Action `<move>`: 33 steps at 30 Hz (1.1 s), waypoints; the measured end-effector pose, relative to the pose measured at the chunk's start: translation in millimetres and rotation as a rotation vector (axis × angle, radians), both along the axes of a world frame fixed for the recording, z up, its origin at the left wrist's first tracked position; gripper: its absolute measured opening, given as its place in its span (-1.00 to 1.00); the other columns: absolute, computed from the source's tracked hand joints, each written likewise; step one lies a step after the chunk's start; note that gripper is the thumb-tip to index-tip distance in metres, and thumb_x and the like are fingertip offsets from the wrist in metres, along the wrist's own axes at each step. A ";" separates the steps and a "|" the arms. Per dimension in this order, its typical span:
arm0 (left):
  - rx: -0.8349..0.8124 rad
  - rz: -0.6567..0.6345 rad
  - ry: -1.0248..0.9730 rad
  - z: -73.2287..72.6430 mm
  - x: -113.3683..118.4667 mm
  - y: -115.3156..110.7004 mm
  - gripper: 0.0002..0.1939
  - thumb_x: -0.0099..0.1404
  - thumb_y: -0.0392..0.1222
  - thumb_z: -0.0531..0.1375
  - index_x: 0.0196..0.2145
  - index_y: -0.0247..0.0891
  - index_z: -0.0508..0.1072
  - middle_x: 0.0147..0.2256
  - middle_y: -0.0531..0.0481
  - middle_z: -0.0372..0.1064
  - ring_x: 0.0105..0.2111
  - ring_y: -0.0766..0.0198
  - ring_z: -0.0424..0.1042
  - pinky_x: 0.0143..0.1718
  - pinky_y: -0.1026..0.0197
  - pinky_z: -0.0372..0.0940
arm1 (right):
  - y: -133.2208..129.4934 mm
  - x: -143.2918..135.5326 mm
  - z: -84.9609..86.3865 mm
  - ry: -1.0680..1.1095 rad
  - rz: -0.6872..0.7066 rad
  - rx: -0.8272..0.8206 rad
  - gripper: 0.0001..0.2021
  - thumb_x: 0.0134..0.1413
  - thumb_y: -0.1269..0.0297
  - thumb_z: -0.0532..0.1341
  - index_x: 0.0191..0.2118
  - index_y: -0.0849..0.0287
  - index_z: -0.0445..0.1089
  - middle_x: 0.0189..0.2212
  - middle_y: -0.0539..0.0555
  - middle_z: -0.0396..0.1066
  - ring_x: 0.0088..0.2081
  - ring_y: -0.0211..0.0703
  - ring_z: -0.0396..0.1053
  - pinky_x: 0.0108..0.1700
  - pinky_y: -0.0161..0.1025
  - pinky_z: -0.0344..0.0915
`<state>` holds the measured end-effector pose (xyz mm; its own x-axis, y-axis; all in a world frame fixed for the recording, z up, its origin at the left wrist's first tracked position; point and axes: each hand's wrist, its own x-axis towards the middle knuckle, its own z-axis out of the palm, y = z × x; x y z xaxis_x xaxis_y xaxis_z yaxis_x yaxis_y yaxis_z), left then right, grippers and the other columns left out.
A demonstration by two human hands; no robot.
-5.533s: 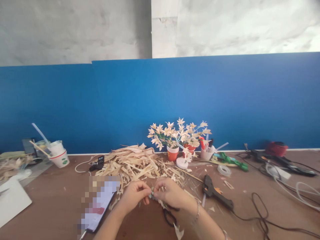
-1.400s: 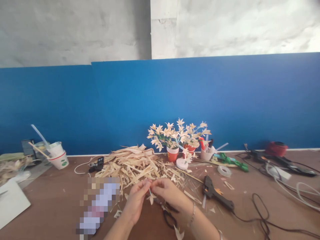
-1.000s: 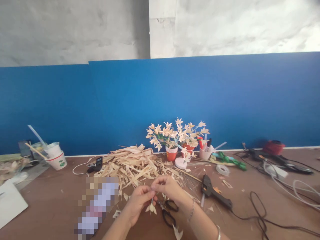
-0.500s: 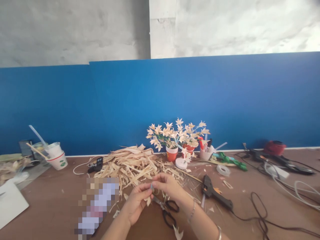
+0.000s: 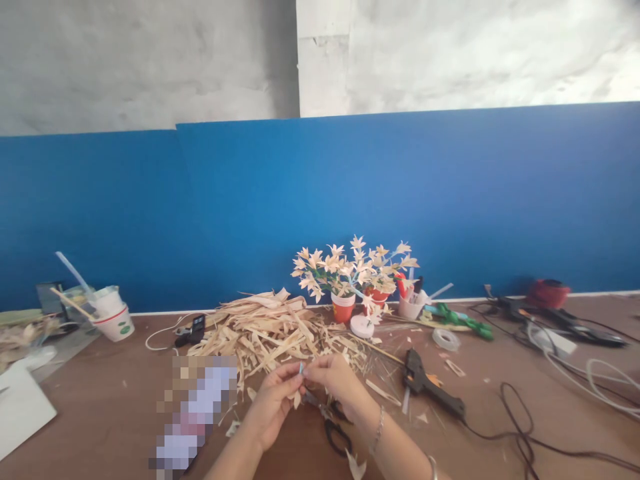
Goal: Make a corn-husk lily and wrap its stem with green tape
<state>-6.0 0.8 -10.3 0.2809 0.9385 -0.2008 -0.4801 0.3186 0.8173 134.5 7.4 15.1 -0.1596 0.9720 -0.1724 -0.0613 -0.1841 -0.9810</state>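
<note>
Pinching the blue stem point(image 5: 301, 369) of a pale flower point(image 5: 297, 400) with my left hand point(image 5: 273, 400) and right hand point(image 5: 336, 381), fingertips closed, above the desk point(image 5: 115, 420) near scissors point(image 5: 327, 414); apparently wrapping; next turn probably wants even tension.

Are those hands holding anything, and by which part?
The left hand pinches a small pale flower by its light-blue stem. The right hand has fingertips at the stem's upper end; whether they grip it is unclear.

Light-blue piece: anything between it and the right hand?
Nothing visible: the left hand pinches the light-blue piece, and the right hand has its fingertips close beside it. The scissors lie below, not between.
</note>
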 end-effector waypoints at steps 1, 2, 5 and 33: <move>0.003 0.005 0.000 0.6 0.5 -0.3 -0.75 -0.07 -0.31 0.35 -0.34 -0.33 0.52 -0.39 -0.03 0.44 -0.51 0.44 0.31 -0.43 0.39 0.20 | -0.3 -1.1 -0.2 0.000 -0.012 -0.001 -0.85 -0.35 0.28 0.28 -0.67 0.27 0.40 -0.74 -0.03 0.32 -0.63 -0.35 0.16 -0.50 -0.35 0.07; 0.006 0.009 0.000 1.3 1.0 -0.6 -0.74 -0.07 -0.31 0.35 -0.34 -0.33 0.52 -0.39 -0.03 0.44 -0.50 0.44 0.31 -0.43 0.39 0.21 | -0.7 -2.1 0.3 0.005 -0.023 -0.001 -0.85 -0.35 0.28 0.28 -0.68 0.27 0.40 -0.75 -0.04 0.32 -0.64 -0.36 0.14 -0.52 -0.36 0.06; 0.002 0.023 -0.013 3.1 2.1 -1.4 -0.74 -0.08 -0.32 0.36 -0.34 -0.33 0.52 -0.39 -0.03 0.44 -0.50 0.43 0.32 -0.41 0.38 0.22 | -2.9 -4.1 4.3 0.023 -0.021 0.010 -0.85 -0.34 0.28 0.24 -0.70 0.26 0.38 -0.76 -0.03 0.32 -0.67 -0.37 0.12 -0.54 -0.35 0.03; -0.120 0.100 -0.126 5.7 3.6 -2.2 -0.76 -0.07 -0.43 0.33 -0.37 -0.31 0.50 -0.41 0.00 0.45 -0.53 0.44 0.37 -0.42 0.38 0.28 | -1.4 -8.2 -1.1 -0.036 -0.022 0.152 -0.82 -0.23 0.30 0.19 -0.66 0.28 0.39 -0.76 -0.02 0.29 -0.65 -0.36 0.14 -0.53 -0.37 0.10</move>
<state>-2.4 -1.4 -4.5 0.2170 0.9346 -0.2817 -0.6103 0.3551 0.7081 126.3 6.0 14.0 -0.1347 0.9905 -0.0281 -0.0282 -0.0321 -0.9991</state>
